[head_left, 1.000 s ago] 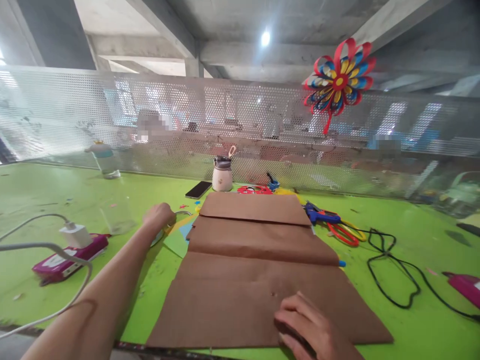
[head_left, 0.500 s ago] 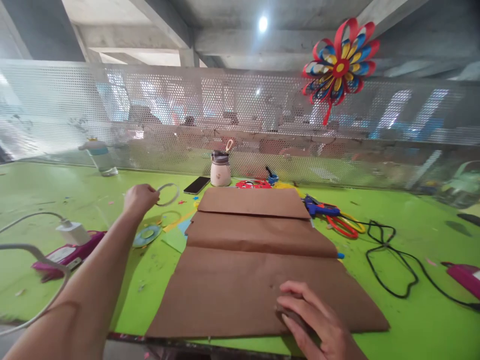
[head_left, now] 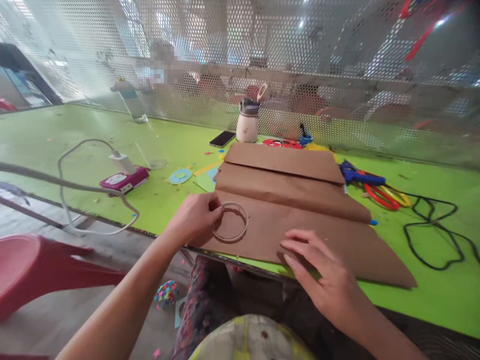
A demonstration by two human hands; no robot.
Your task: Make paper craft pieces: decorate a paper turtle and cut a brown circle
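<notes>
Pinched between the thumb and fingers of my left hand (head_left: pixel 198 214) is a thin whitish ring (head_left: pixel 246 222), perhaps a narrow tape roll. It sits over the lower left part of a folded brown paper sheet (head_left: pixel 268 225). Two creases run across the sheet, and its far end is doubled over. My right hand (head_left: pixel 324 272) is at the sheet's near edge, fingers apart and bent, fingertips at the paper with nothing visible in them.
Left of the sheet are a light blue paper ring (head_left: pixel 180 176) and a magenta power strip (head_left: pixel 140 176) with a white charger. Behind stand a phone (head_left: pixel 222 138) and a cream bottle (head_left: pixel 247 125). A blue glue gun (head_left: pixel 360 176), scissors (head_left: pixel 380 196) and black cord (head_left: pixel 431 218) lie right.
My left hand has brought the ring from the table left of the sheet onto the brown paper. The view has tilted down and turned left. My right hand stays by the sheet's near edge.
</notes>
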